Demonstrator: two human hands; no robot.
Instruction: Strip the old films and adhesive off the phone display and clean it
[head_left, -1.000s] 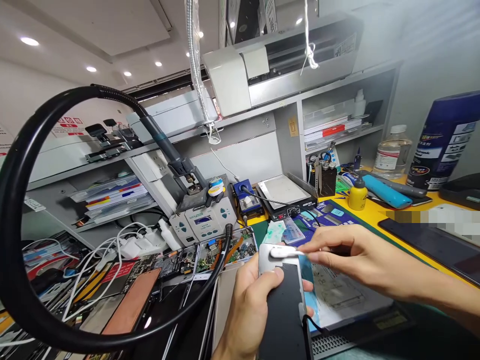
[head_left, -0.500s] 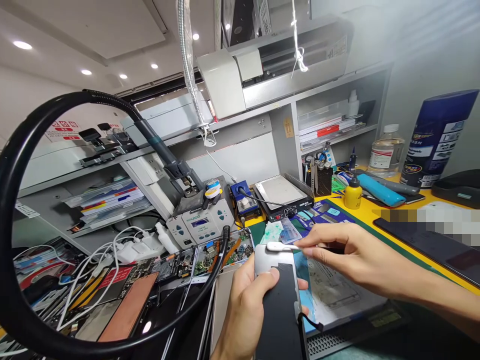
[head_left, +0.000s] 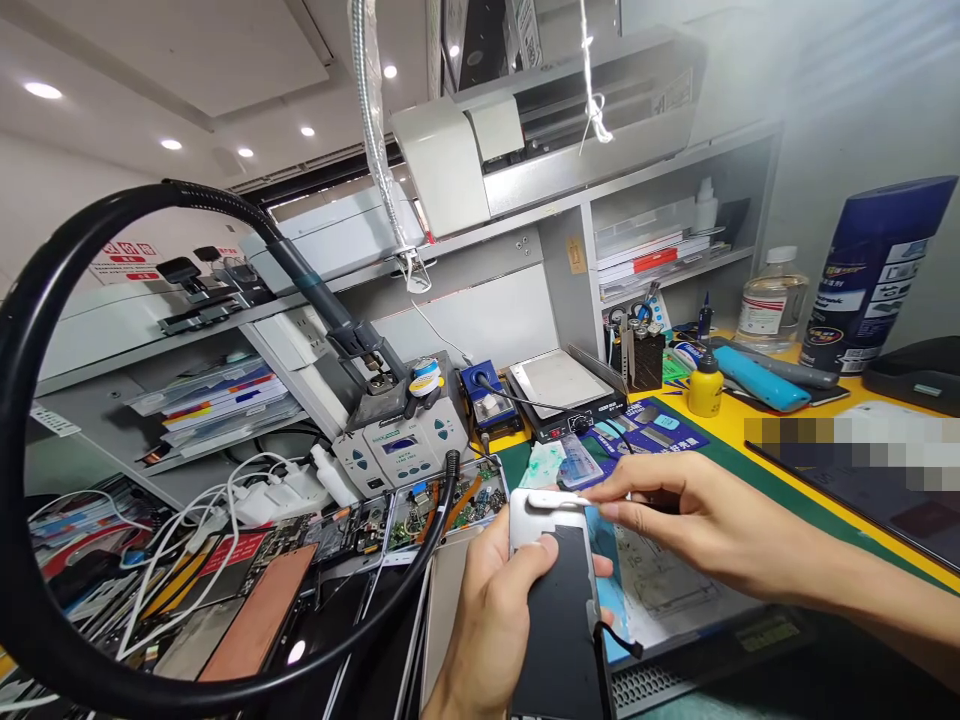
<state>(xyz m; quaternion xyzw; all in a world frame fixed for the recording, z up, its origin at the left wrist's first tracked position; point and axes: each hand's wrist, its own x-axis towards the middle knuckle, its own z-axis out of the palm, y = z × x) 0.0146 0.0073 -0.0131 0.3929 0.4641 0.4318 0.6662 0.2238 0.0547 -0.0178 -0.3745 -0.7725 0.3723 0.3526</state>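
Note:
In my left hand [head_left: 501, 610] is a phone screen [head_left: 559, 640], its back facing up. Its top end is bare silver, a dark grey sheet covers the lower part, and a black ribbon cable [head_left: 621, 640] sticks out at the right. My left thumb presses on the dark sheet, while the fingers wrap underneath. My right hand [head_left: 690, 510] pinches a white cotton swab [head_left: 551, 501] between thumb and fingertips. The swab's broad head lies across the silver end, seemingly touching it.
A black hose [head_left: 442, 520] loops along the left from a soldering station [head_left: 409, 445]. Open trays of circuit boards [head_left: 480, 495] lie beyond my left hand. A hot plate [head_left: 562, 385], yellow bottle [head_left: 705, 387], spray can [head_left: 870, 280] and dark phone [head_left: 847, 490] stand or lie further right.
The cotton swab has shifted slightly left and down along the silver end, and my right hand has moved left with it. My left hand keeps the same hold.

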